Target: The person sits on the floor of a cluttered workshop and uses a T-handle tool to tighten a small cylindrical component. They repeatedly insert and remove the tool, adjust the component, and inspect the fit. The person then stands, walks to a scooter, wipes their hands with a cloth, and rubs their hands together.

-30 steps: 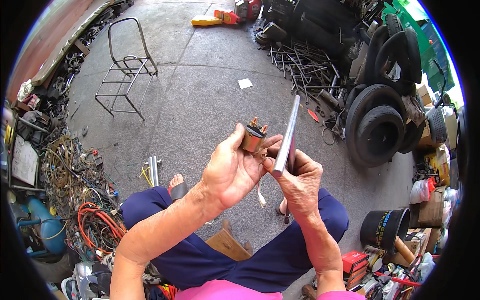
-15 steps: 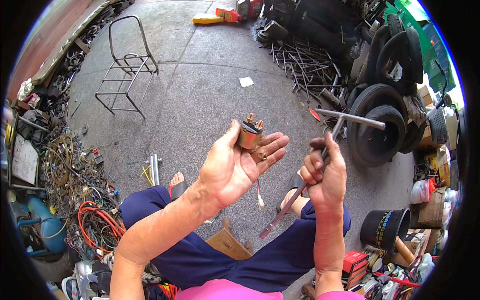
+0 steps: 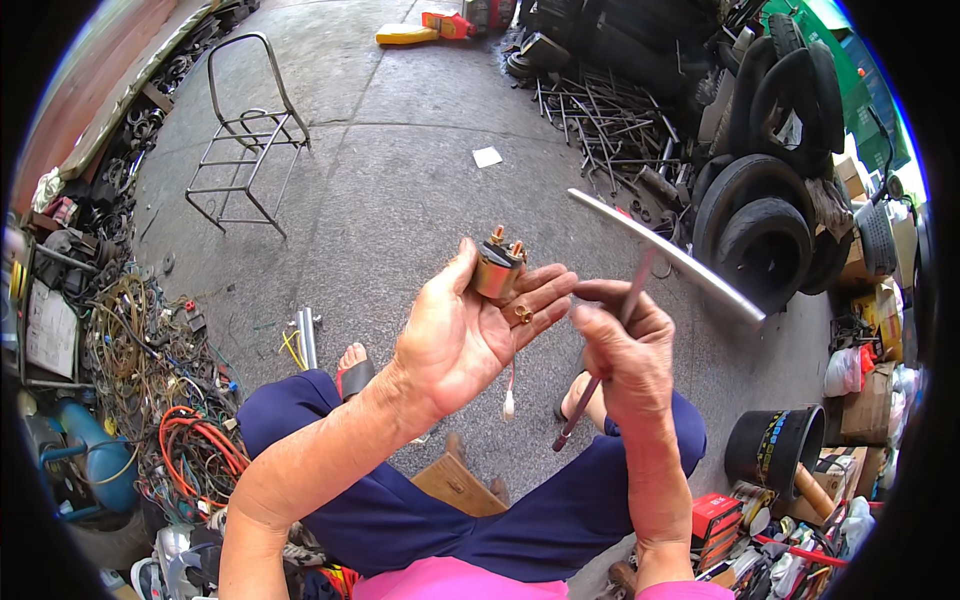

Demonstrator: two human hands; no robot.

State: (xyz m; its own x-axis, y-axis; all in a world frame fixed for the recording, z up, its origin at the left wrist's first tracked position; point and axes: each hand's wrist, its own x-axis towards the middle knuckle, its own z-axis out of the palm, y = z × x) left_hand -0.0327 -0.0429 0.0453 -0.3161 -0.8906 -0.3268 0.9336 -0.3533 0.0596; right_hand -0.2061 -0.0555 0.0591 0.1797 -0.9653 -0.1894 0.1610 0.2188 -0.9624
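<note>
My left hand [image 3: 445, 340] is turned palm up, with its thumb pinning a motorcycle starter relay [image 3: 497, 273] against the fingers. The relay is a small brass-coloured cylinder with a black top and two copper threaded posts pointing up. Small brass nuts [image 3: 523, 314] lie on the fingers beside it. Below the hand hangs a thin lead ending in a white connector [image 3: 509, 403]. My right hand [image 3: 635, 345] is closed around the shaft of a T-handle wrench [image 3: 700, 275], its crossbar up and its shaft end slanting down. The right fingertips are close to the left ones.
A wooden stool or board [image 3: 455, 480] shows between my knees. Tangled wires [image 3: 140, 350] lie at left, a bare metal chair frame [image 3: 250, 150] farther off. Old tyres [image 3: 765, 240], a heap of metal rods [image 3: 620, 125] and a black bucket [image 3: 765, 450] line the right side.
My right hand has shifted left toward the left hand, and the wrench has turned, its crossbar now slanting more steeply and its shaft end swung right. The left hand keeps the relay almost still.
</note>
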